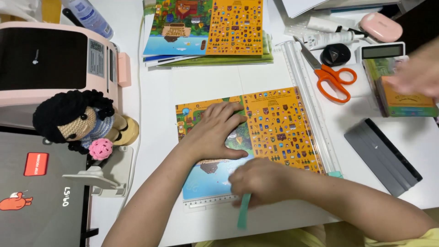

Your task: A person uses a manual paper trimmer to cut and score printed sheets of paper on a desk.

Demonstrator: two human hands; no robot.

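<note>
Right now we press our left hand (pixel 218 131) flat, fingers spread and holding nothing, on a printed sheet (pixel 274 128) that lies on a clear trimmer (pixel 311 110) in the middle of the white surface (pixel 201 84). Our right hand (pixel 258 182) sits at the near edge of the sheet, fingers curled around a teal handle (pixel 243 212) that sticks out toward us; motion blur hides just how they grip it. The sheet looks whole, with its orange half to the right against the trimmer's long rail and its blue half under our hands, so we judge the cut along the near edge as only under way or not yet made. A stack of like sheets (pixel 210 27) lies at the far side, apart from the trimmer, and we cannot tell whether those are trimmed. Orange scissors (pixel 331 75) rest just right of the rail, untouched. Farther right, another person's blurred hand (pixel 414 75) hovers over a small coloured box (pixel 402 100), and a grey squeegee (pixel 382 153) lies near it.
</note>
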